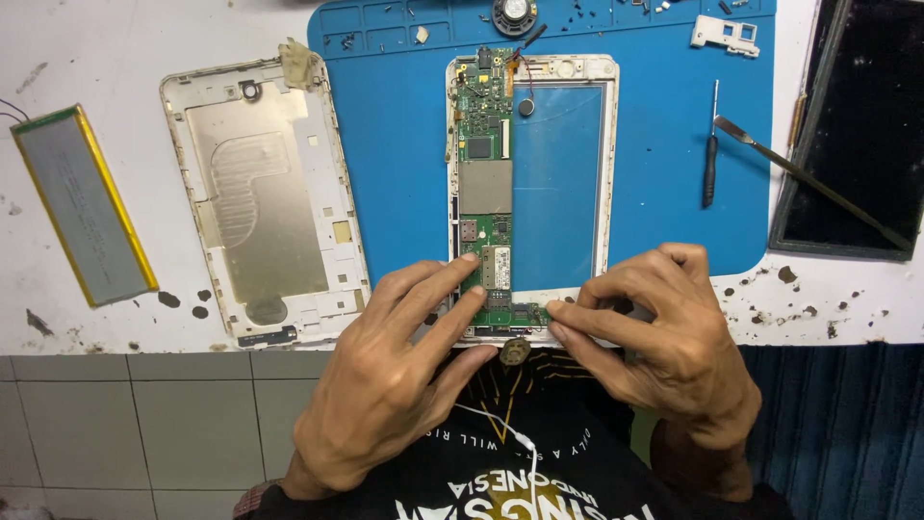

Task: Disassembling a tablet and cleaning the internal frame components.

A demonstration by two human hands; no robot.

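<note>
We have a tablet well into being taken apart: its back cover [265,197] lies off to the left, hollow side up, the flat battery [82,204] rests apart at the far left, and a dark screen panel [861,125] sits at the right edge. What remains is the white frame [529,193] on the blue mat [674,173], with the green board [484,173] seated along its left side and a small round speaker [515,351] dangling at the near end. Our left hand [390,385] lays spread fingers on the board's lower part; our right hand [664,332] pinches the frame's bottom edge between thumb and forefinger. A screwdriver [710,159], a metal pry tool [808,178] and loose screws lie about. The white bench [58,48] is stained and chipped, with grey tiles [144,414] below.
</note>
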